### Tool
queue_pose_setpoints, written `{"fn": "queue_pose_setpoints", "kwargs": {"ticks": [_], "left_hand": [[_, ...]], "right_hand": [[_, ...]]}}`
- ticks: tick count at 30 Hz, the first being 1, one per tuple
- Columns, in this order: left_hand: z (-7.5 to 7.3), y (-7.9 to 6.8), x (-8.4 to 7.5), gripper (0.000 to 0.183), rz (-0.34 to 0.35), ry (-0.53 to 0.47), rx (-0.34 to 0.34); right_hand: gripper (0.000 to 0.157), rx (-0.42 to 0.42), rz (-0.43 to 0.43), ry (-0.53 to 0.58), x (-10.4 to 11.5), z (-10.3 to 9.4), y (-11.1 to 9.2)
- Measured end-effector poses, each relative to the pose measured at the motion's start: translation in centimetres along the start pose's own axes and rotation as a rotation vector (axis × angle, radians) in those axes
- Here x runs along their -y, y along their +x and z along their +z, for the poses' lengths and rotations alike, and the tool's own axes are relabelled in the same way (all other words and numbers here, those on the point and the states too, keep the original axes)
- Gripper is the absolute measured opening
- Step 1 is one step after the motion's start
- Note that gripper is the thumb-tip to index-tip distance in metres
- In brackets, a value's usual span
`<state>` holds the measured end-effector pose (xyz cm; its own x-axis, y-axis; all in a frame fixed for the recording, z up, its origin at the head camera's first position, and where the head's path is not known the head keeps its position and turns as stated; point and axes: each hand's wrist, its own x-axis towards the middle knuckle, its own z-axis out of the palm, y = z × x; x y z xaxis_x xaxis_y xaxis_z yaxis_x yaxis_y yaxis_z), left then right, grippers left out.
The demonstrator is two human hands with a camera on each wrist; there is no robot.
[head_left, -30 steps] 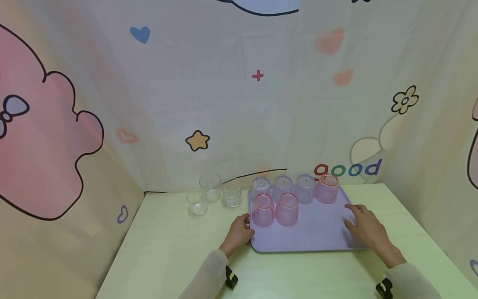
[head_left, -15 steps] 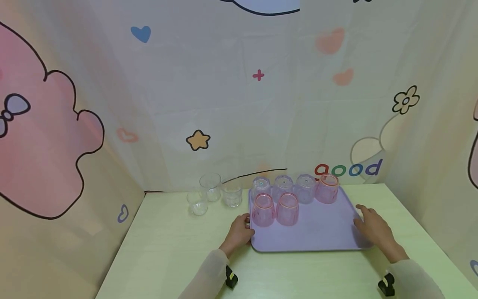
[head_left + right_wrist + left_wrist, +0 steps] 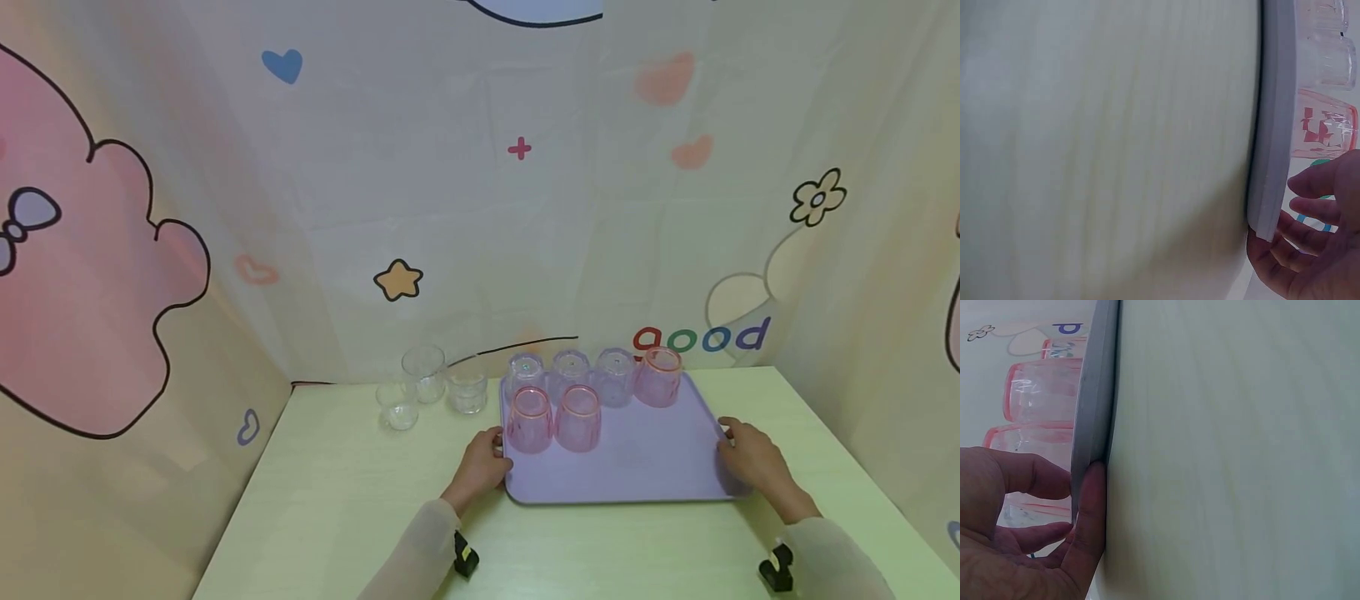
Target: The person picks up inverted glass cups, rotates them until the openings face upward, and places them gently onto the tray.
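A lilac rectangular tray [image 3: 652, 467] lies on the table, carrying upside-down drinking glasses. Two pink glasses [image 3: 578, 425] stand at its front left; a third pink glass [image 3: 658, 379] is at the back right. Three clear glasses [image 3: 570, 379] with a faint lilac tint line the back beside it. My left hand [image 3: 476, 468] grips the tray's left edge, thumb over the rim and fingers beneath, as the left wrist view shows. At the opposite edge my right hand [image 3: 756, 460] holds the tray, fingertips curled under the rim [image 3: 1272, 125] and thumb above it.
Three clear glasses, a near one [image 3: 397, 408], a taller one [image 3: 424, 375] and a short one [image 3: 468, 393], stand on the table [image 3: 337, 500] left of the tray. A printed curtain [image 3: 465, 208] hangs right behind the table and along both sides.
My right hand has moved right, from over the tray's surface to its right edge, and now grips it. My left hand and the glasses have stayed put.
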<state>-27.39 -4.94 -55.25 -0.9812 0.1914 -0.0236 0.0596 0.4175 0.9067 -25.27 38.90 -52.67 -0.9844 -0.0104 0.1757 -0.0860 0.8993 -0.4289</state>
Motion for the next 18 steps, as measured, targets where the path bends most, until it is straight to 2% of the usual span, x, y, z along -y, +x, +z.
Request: {"fn": "queue_pose_setpoints", "kwargs": {"ticks": [8,18], "left_hand": [[-0.03,0.09,-0.06,0.064,0.000,0.014,-0.002],[0.08,0.08,0.14,0.065,-0.003,0.008,-0.003]], "right_hand": [[0.040,0.042,0.017,-0.031,-0.31,-0.34,0.35],[0.040,0.111,0.078,-0.017,-0.64,-0.45,0.50]]}}
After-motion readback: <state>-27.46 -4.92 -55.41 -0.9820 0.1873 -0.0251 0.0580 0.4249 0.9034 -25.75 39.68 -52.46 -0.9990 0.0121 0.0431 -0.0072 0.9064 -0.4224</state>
